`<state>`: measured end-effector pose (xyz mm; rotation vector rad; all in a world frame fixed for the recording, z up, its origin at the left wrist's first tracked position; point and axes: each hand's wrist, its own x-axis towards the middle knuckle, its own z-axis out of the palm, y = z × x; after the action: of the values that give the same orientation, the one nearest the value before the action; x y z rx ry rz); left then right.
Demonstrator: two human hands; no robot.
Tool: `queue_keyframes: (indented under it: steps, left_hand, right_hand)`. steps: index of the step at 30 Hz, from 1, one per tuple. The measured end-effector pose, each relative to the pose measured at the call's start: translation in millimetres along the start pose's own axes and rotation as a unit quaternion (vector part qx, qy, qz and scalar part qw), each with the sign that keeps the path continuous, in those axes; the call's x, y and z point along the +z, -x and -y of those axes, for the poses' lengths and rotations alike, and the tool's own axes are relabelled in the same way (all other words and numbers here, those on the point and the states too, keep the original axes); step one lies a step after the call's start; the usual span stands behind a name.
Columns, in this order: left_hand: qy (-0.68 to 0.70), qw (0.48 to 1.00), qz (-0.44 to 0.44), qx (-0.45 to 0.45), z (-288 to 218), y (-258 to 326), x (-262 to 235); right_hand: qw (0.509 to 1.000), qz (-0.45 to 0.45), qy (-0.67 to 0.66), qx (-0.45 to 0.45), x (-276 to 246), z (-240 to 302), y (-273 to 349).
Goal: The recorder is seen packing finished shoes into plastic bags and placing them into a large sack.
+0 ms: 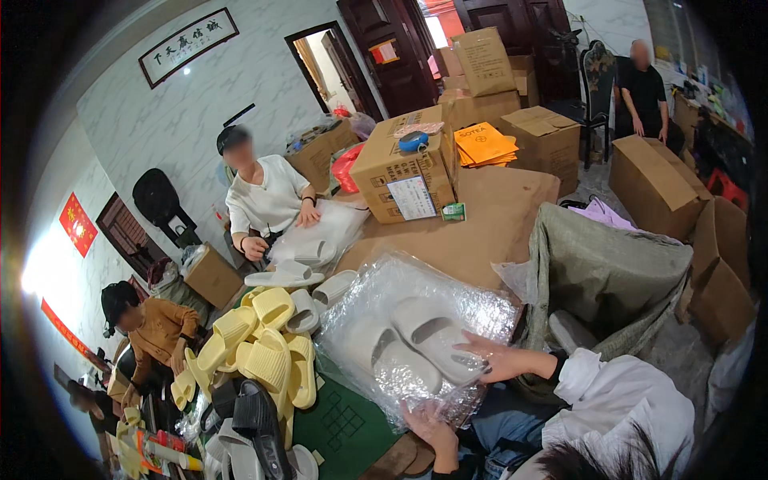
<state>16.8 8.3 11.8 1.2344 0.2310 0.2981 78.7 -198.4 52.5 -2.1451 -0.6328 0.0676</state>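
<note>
A pair of pale grey foam slide sandals (416, 340) lies side by side inside a clear, crinkled plastic bag (416, 320), just below the middle of the frame. Each slipper has a thick rounded sole and one broad strap (the bag's glossy wrinkles blur their outlines a little). The bag rests on the near part of a brown worktop (488, 232), tilting down toward the lower edge of the frame.

The right hand (492, 358) comes in from the lower right and lies flat on the bag, fingers spread open, pressing over the toe end of the right-hand slipper. The left hand (428, 424) sits at the bag's lower edge, below the slippers, its fingers curled into the plastic and pinching it; the slippers lie between the two hands and slightly above the left one.

To the left of the bag, a heap of yellow slide sandals (268, 352) fills the lower left, with grey ones mixed in and a black pair (256, 420) below them. Above the heap, a person in a white top (268, 200) holds another bagged pair. A cardboard box (404, 172) with a white label stands on the worktop in the upper middle, and a stack of orange sheets (484, 146) lies just right of it.
</note>
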Motion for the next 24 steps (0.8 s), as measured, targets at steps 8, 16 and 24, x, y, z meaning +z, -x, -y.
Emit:
queue_keyframes:
  steps: [8, 16, 24]
  left_hand:
    - [0.125, 0.990, 0.015, -0.068, -6.5, -6.8, -6.0]
    - [0.112, 0.988, 0.046, -0.098, -10.6, -8.2, -10.0]
    - [0.081, 0.989, 0.059, -0.107, -4.5, -9.7, -14.8]
  right_hand:
    - [0.995, -0.097, 0.018, -0.001, 23.1, 4.2, -7.5]
    - [0.988, -0.126, 0.046, 0.079, 30.7, 15.7, -10.3]
    - [0.989, -0.099, 0.107, -0.022, 44.0, 21.0, -9.3]
